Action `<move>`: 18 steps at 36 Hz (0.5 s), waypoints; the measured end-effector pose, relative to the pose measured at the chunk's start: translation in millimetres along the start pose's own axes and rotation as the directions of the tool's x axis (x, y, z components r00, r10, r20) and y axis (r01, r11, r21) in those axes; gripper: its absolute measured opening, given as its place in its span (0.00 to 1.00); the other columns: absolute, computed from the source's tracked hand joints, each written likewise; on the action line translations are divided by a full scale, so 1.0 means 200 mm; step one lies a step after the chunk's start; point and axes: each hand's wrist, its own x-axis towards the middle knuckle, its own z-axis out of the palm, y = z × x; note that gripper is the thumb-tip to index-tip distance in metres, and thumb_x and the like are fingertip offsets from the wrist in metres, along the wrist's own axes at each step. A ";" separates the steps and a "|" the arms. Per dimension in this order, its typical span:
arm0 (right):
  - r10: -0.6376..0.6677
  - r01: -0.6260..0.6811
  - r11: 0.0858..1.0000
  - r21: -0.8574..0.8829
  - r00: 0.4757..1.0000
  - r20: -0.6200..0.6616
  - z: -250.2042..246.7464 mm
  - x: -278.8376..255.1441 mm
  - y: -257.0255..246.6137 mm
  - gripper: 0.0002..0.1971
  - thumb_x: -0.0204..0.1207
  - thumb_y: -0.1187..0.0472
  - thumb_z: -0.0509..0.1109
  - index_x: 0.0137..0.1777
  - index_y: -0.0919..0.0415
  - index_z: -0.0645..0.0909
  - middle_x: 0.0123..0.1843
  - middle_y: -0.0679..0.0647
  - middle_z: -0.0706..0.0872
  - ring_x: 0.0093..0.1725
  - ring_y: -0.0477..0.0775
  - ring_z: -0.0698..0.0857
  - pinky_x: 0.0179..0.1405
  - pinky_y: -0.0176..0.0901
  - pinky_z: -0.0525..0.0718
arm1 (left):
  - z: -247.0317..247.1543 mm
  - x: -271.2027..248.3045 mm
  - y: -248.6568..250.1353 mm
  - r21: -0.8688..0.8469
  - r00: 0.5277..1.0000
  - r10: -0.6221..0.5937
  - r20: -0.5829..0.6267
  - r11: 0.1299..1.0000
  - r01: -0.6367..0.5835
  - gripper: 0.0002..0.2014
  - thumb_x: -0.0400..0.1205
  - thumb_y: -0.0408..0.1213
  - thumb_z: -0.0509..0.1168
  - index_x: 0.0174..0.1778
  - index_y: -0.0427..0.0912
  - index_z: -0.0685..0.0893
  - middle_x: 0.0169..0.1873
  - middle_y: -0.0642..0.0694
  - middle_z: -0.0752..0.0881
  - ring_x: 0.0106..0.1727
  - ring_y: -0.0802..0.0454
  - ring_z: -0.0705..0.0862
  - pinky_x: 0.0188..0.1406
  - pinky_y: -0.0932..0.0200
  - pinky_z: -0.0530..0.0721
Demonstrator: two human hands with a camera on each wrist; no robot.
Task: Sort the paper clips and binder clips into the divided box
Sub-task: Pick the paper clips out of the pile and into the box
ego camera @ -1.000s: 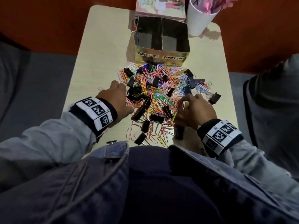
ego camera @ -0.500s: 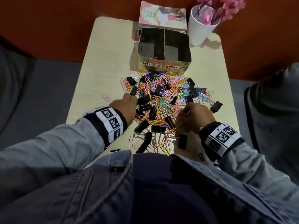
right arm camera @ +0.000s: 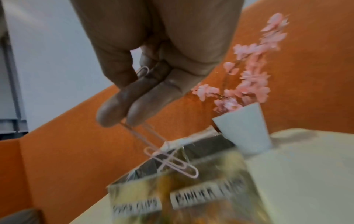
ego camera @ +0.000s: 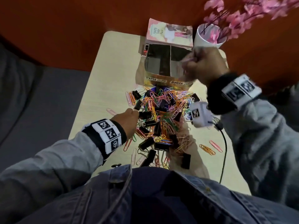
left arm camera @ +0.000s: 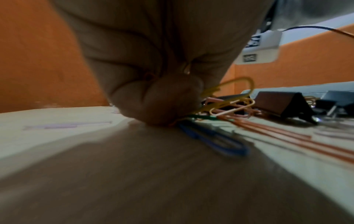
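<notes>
A pink-covered book (ego camera: 169, 35) lies behind the box at the far edge of the pale table (ego camera: 116, 65). Beside it stands a white cup (ego camera: 208, 40) holding pink blossoms (ego camera: 246, 18). Orange wall (ego camera: 80, 29) behind.

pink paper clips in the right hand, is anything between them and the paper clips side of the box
Nothing visible blocks them. The right hand pinches linked pink paper clips above the open gold divided cardboard box, over its binder-clips half; the paper-clips compartment lies uncovered to the left.

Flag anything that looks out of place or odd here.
The right hand pinches pink paper clips above the divided box, but it hovers over the side labelled binder clips, not paper clips. Otherwise, only the unsorted pile sprawls across the table.
</notes>
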 end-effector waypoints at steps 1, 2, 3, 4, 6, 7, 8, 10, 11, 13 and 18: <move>-0.006 0.006 1.000 -0.021 1.000 -0.013 0.02 0.06 -0.03 0.07 0.75 0.74 0.68 0.39 0.64 0.78 0.34 0.58 0.84 0.24 0.51 0.88 0.23 0.43 0.87 | -0.01 0.00 0.00 -0.015 1.000 -0.002 0.015 1.000 0.002 0.12 0.82 0.27 0.54 0.62 0.36 0.69 0.56 0.38 0.73 0.48 0.35 0.81 0.46 0.45 0.80; -0.012 0.011 0.999 -0.036 1.000 -0.023 0.04 0.12 -0.06 0.08 0.75 0.73 0.68 0.37 0.63 0.77 0.33 0.58 0.84 0.24 0.52 0.88 0.23 0.44 0.87 | -0.01 0.00 0.00 -0.032 1.000 -0.006 0.026 0.999 0.006 0.11 0.83 0.28 0.54 0.61 0.36 0.69 0.55 0.38 0.73 0.48 0.34 0.81 0.47 0.45 0.79; -0.015 0.013 0.998 -0.056 0.999 -0.031 0.07 0.18 -0.08 0.11 0.75 0.73 0.67 0.35 0.61 0.76 0.32 0.57 0.83 0.24 0.53 0.89 0.23 0.45 0.87 | -0.02 -0.01 0.00 -0.050 1.000 -0.008 0.029 0.999 0.009 0.11 0.83 0.28 0.53 0.61 0.36 0.70 0.54 0.38 0.72 0.48 0.35 0.80 0.48 0.44 0.79; -0.010 0.007 0.997 -0.078 0.999 -0.043 0.09 0.23 -0.09 0.13 0.76 0.73 0.67 0.33 0.59 0.74 0.31 0.57 0.82 0.26 0.53 0.89 0.23 0.45 0.87 | -0.02 -0.01 0.00 -0.068 1.000 -0.008 0.029 0.998 0.010 0.10 0.83 0.28 0.53 0.60 0.36 0.70 0.52 0.39 0.72 0.48 0.35 0.80 0.48 0.45 0.79; 0.013 -0.021 0.988 -0.152 0.998 -0.055 0.14 0.34 -0.09 0.14 0.77 0.70 0.67 0.33 0.55 0.74 0.33 0.56 0.84 0.28 0.51 0.89 0.25 0.43 0.88 | -0.03 -0.01 -0.01 -0.105 1.000 -0.004 0.019 0.994 0.006 0.07 0.83 0.29 0.53 0.57 0.37 0.70 0.47 0.43 0.69 0.46 0.39 0.78 0.45 0.49 0.76; 0.025 -0.034 0.980 -0.194 0.998 -0.050 0.16 0.38 -0.10 0.13 0.77 0.70 0.67 0.33 0.55 0.74 0.34 0.56 0.84 0.29 0.49 0.90 0.27 0.43 0.89 | -0.03 -0.01 -0.02 -0.128 1.000 -0.007 0.008 0.992 0.008 0.05 0.84 0.29 0.53 0.53 0.39 0.70 0.44 0.46 0.68 0.44 0.42 0.76 0.41 0.53 0.73; 0.038 -0.046 0.971 -0.236 0.998 -0.041 0.19 0.42 -0.09 0.13 0.77 0.69 0.67 0.33 0.54 0.76 0.34 0.54 0.85 0.29 0.48 0.90 0.29 0.43 0.90 | -0.04 -0.01 -0.03 -0.163 1.000 -0.014 0.000 0.987 0.013 0.03 0.83 0.29 0.53 0.48 0.41 0.69 0.42 0.48 0.68 0.41 0.46 0.73 0.38 0.57 0.69; 0.074 -0.072 0.939 -0.335 0.997 -0.006 0.23 0.47 -0.08 0.10 0.78 0.66 0.66 0.38 0.55 0.83 0.35 0.53 0.87 0.31 0.48 0.90 0.30 0.42 0.90 | -0.07 -0.02 -0.04 -0.245 1.000 -0.024 -0.010 0.969 0.020 0.05 0.83 0.28 0.53 0.43 0.42 0.68 0.37 0.50 0.67 0.35 0.51 0.68 0.30 0.59 0.63; 0.089 -0.077 0.923 -0.376 0.996 0.016 0.25 0.47 -0.07 0.08 0.78 0.65 0.65 0.42 0.56 0.86 0.36 0.54 0.88 0.31 0.49 0.90 0.30 0.41 0.89 | -0.08 -0.03 -0.04 -0.273 1.000 -0.020 -0.018 0.962 0.014 0.05 0.83 0.28 0.53 0.44 0.42 0.68 0.35 0.50 0.67 0.35 0.51 0.67 0.29 0.60 0.62; 0.088 -0.070 0.911 -0.407 0.996 0.026 0.27 0.46 -0.06 0.09 0.79 0.64 0.65 0.47 0.56 0.87 0.41 0.56 0.91 0.36 0.52 0.91 0.30 0.40 0.88 | -0.12 -0.05 -0.06 -0.313 0.999 -0.001 -0.041 0.950 -0.012 0.05 0.83 0.29 0.53 0.45 0.42 0.70 0.35 0.50 0.70 0.39 0.49 0.70 0.32 0.58 0.64; 0.029 -0.033 0.973 -0.230 0.999 -0.018 0.18 0.32 -0.04 0.07 0.78 0.68 0.66 0.50 0.59 0.84 0.45 0.59 0.88 0.29 0.54 0.91 0.31 0.49 0.91 | -0.26 -0.07 -0.10 -0.433 0.992 0.027 -0.123 0.898 -0.078 0.04 0.84 0.36 0.56 0.44 0.47 0.72 0.35 0.47 0.81 0.42 0.39 0.84 0.42 0.47 0.81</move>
